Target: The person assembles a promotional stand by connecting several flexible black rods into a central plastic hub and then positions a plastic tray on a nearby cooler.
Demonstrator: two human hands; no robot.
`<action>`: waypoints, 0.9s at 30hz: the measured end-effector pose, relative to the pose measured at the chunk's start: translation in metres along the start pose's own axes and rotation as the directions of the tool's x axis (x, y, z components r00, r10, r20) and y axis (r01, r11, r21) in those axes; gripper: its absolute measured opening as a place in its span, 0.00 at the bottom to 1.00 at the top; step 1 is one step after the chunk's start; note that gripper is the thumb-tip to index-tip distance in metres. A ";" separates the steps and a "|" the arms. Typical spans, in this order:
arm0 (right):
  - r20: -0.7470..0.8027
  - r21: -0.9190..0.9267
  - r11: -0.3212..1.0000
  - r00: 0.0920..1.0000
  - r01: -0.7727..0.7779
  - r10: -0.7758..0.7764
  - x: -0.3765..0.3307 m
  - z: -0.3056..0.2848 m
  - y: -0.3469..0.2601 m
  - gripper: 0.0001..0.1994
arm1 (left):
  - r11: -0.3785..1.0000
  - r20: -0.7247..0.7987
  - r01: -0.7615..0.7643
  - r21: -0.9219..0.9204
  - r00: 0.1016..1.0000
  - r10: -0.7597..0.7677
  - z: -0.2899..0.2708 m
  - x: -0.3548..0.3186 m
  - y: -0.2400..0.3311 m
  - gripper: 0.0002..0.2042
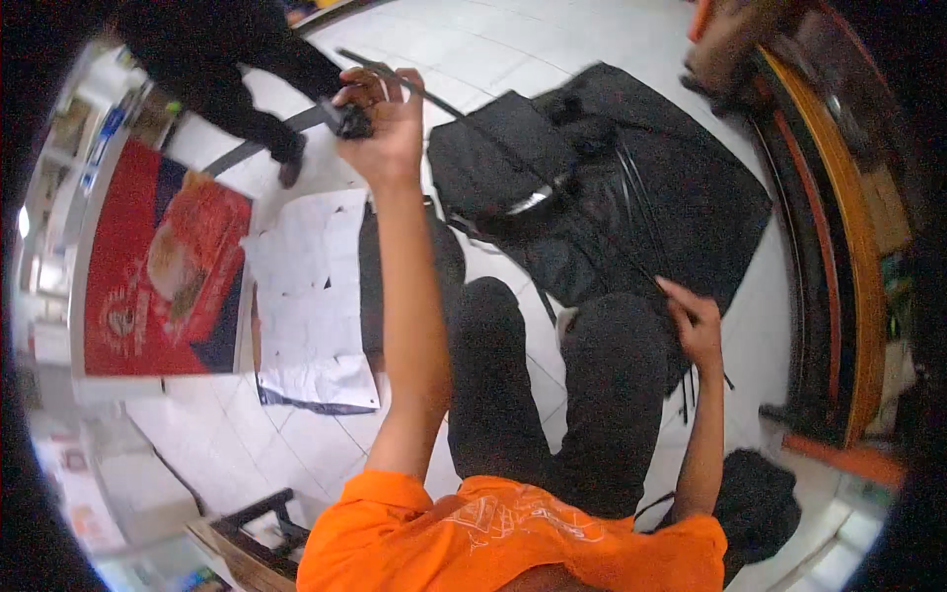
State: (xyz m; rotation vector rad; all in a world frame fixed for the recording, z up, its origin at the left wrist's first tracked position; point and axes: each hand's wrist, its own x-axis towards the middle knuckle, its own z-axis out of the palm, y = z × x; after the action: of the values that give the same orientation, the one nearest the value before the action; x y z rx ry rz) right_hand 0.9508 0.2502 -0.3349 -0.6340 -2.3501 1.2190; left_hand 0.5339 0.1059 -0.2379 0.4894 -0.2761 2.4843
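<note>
My left hand is raised at the upper left with its fingers curled round a black strap. A dark lump sits against its palm; blur hides whether it is a buckle or bunched strap. From there the strap slants down to the right across a large black fabric piece, which looks like a bag spread on the floor. My right hand is closed in a pinch near my right knee, at the end of a thin black line that seems to be the same strap. Loose black straps lie on the fabric.
White papers lie on the tiled floor, left of my legs, beside a red and blue picture panel. Another person in dark trousers is at the upper left. Wooden-edged shelving stands right; a black bag sits lower right.
</note>
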 end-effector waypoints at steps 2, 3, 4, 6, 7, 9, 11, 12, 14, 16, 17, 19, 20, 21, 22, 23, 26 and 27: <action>0.054 -0.039 0.999 0.998 -0.014 0.016 -0.009 -0.003 0.001 0.15 | 0.988 0.026 -0.043 -0.151 0.999 0.047 0.012 0.008 0.019 0.07; 0.078 -0.075 0.997 0.996 -0.034 0.040 -0.011 -0.006 0.002 0.15 | 0.979 0.073 -0.011 -0.203 0.997 0.026 0.016 0.010 0.023 0.07; 0.095 -0.076 0.997 0.995 -0.017 0.024 -0.011 -0.005 0.001 0.15 | 0.967 0.114 0.017 -0.254 0.993 0.012 0.015 0.014 0.030 0.07; 0.075 -0.035 0.999 0.997 -0.012 0.015 -0.007 -0.004 -0.001 0.16 | 0.954 0.161 0.037 -0.298 0.987 0.012 0.012 0.015 0.042 0.07; 0.081 -0.035 0.999 0.997 -0.005 0.007 -0.005 -0.003 -0.002 0.16 | 0.962 0.178 0.046 -0.268 0.984 0.003 0.012 0.014 0.044 0.07; 0.058 -0.031 0.998 0.997 0.053 -0.051 -0.003 -0.004 -0.005 0.17 | 0.970 0.196 0.054 -0.237 0.981 -0.007 0.012 0.012 0.047 0.07; 0.071 -0.050 0.998 0.997 0.036 -0.033 -0.002 -0.005 -0.001 0.17 | 0.942 0.329 0.290 -0.170 0.918 -0.223 0.015 0.007 0.045 0.05; 0.080 -0.071 0.997 0.997 0.013 -0.007 -0.002 -0.005 0.000 0.18 | 0.958 0.304 0.244 -0.150 0.933 -0.190 0.016 0.007 0.043 0.04; 0.088 -0.046 0.998 0.996 0.032 -0.028 0.001 -0.002 -0.006 0.19 | 0.966 0.270 0.177 -0.188 0.955 -0.123 0.010 0.010 0.048 0.03; 0.091 -0.024 0.998 0.995 0.052 -0.049 0.003 0.000 -0.009 0.19 | 0.970 0.240 0.107 -0.217 0.969 -0.053 0.008 0.011 0.049 0.03; 0.069 -0.032 0.995 0.994 0.093 -0.091 0.002 0.000 -0.009 0.18 | 0.971 0.246 0.107 -0.216 0.968 -0.052 0.008 0.012 0.049 0.03; 0.048 -0.032 0.989 0.989 0.143 -0.142 0.002 0.000 -0.010 0.16 | 0.938 0.267 0.175 -0.299 0.959 -0.093 0.008 0.011 0.052 0.03; 0.076 -0.029 0.997 0.994 0.076 -0.074 0.001 -0.002 -0.014 0.16 | 0.938 0.272 0.181 -0.297 0.957 -0.098 0.008 0.008 0.052 0.03; 0.106 -0.027 1.000 0.994 0.011 -0.008 0.002 -0.002 -0.015 0.16 | 0.942 0.278 0.177 -0.284 0.956 -0.095 0.010 0.007 0.056 0.03; 0.070 -0.067 0.988 0.989 0.136 -0.132 0.004 -0.001 -0.013 0.17 | 0.956 0.270 0.195 -0.221 0.954 -0.132 0.009 0.007 0.062 0.04; 0.071 -0.058 0.987 0.986 0.152 -0.148 0.004 -0.001 -0.012 0.17 | 0.965 0.260 0.211 -0.156 0.951 -0.166 0.009 0.006 0.067 0.05; -0.043 -0.304 0.906 0.946 0.294 -0.322 -0.005 -0.011 -0.014 0.16 | 0.998 0.077 0.040 0.048 0.996 -0.044 0.004 0.004 0.065 0.17; -0.047 -0.303 0.903 0.941 0.305 -0.334 -0.006 -0.009 -0.013 0.16 | 0.992 0.044 -0.020 0.127 0.999 0.014 0.006 0.004 0.062 0.19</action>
State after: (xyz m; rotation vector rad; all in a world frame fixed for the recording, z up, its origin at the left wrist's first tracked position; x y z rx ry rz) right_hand 0.9585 0.2458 -0.3201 -0.3625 -2.4484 0.6884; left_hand 0.4962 0.0565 -0.2364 0.5962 -0.1396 2.5209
